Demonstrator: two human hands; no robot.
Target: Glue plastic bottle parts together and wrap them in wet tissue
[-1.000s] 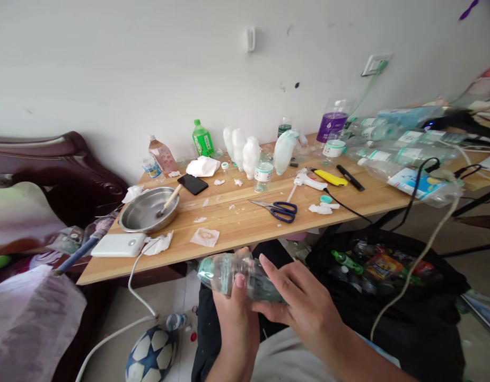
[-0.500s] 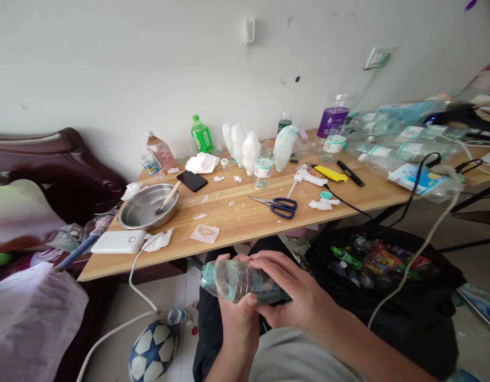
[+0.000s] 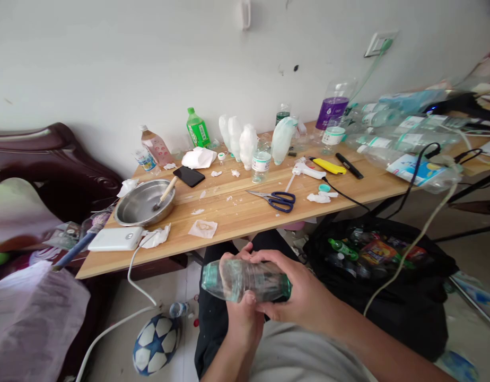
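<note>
A clear plastic bottle (image 3: 264, 278) with a greenish tint lies sideways in both my hands, below the near edge of the wooden table (image 3: 245, 212). My left hand (image 3: 239, 315) grips it from underneath, thumb on its side. My right hand (image 3: 304, 297) wraps over its top and right end, fingers curled along it. The bottle's left end points left. Blue-handled scissors (image 3: 277, 199) lie on the table just beyond my hands.
On the table: a metal bowl with a brush (image 3: 145, 202), white power bank (image 3: 115, 240), black phone (image 3: 189, 176), white-covered bottles (image 3: 247, 143), glue gun (image 3: 308, 171), yellow knife (image 3: 329, 166), green bottle (image 3: 197, 128). A black bag of bottles (image 3: 380, 260) sits right; a football (image 3: 155, 344) lies below.
My hands have rolled the bottle slightly; my right hand's fingers now curl over its top instead of resting flat against its side. The view has tilted down a little.
</note>
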